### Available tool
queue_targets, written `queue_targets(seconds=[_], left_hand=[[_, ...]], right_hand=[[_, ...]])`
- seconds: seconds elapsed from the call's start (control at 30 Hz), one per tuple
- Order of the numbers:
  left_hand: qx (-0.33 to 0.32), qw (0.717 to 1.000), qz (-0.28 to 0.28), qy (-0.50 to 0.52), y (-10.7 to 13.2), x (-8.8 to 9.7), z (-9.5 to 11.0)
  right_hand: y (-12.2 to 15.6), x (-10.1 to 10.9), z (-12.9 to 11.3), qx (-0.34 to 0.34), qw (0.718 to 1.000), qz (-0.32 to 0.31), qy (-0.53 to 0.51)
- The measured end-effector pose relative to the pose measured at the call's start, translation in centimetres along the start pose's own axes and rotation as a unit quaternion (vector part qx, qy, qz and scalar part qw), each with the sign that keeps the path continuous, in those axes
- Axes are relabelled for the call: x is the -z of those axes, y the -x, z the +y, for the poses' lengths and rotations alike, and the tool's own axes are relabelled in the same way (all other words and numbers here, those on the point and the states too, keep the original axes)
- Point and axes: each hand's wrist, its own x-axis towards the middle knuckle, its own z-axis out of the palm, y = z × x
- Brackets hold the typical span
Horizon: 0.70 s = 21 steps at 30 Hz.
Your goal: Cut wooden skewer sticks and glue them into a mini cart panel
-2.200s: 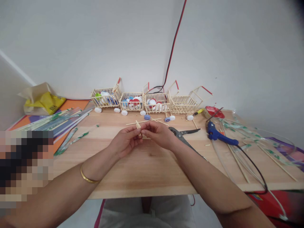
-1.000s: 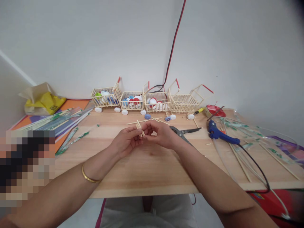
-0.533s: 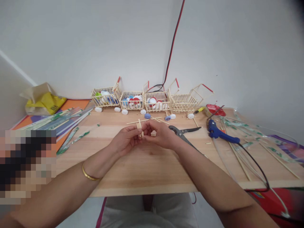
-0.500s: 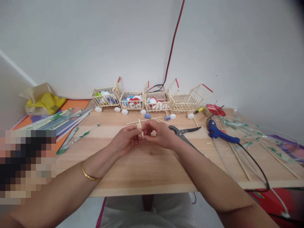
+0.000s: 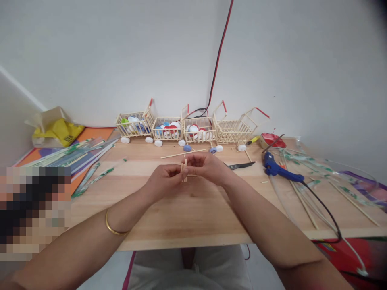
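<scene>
Your left hand (image 5: 165,181) and your right hand (image 5: 208,167) meet above the middle of the wooden counter (image 5: 193,209), and between them stand the short wooden sticks (image 5: 184,171) — a small bundle, roughly upright, held just clear of the board. The grip of your left hand is pinched shut on the bundle from the left. The grip of your right hand closes on the same sticks from the right, fingers curled over.

Behind your hands, four stick-built carts stand in a row against the wall. The first cart (image 5: 133,123), farthest left, holds green, white and blue bottle caps. The second cart (image 5: 167,129) holds blue, red and white caps. The third cart (image 5: 199,129) holds white and red caps. The fourth cart (image 5: 234,131) closes the row on the right, its handle tipped red.

A long stick (image 5: 181,154) lies flat between the carts and your hands. To your right, the scissors (image 5: 242,165) lie partly hidden behind your right hand, and the blue glue gun (image 5: 281,173) lies just beyond them — its cord runs off the counter's front edge.
</scene>
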Motion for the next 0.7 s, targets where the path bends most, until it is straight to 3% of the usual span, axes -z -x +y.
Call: queue_targets(seconds=[0.27,0.43,0.7], left_hand=[[-0.096,0.99,-0.004,-0.098,0.1,0.0,-0.2],[-0.055,0.988,-0.001,-0.146,0.3,0.1,0.1],[-0.07,0.949,-0.039,-0.304,0.9,-1.0,-0.4]], right_hand=[[0.7,-1.1,-1.6,0.046,0.992,0.022,0.112],[1.3,-0.6,-2.6,0.046,0.983,-0.011,0.175],[1.9,-0.4,-2.3,0.065,0.91,-0.083,0.401]])
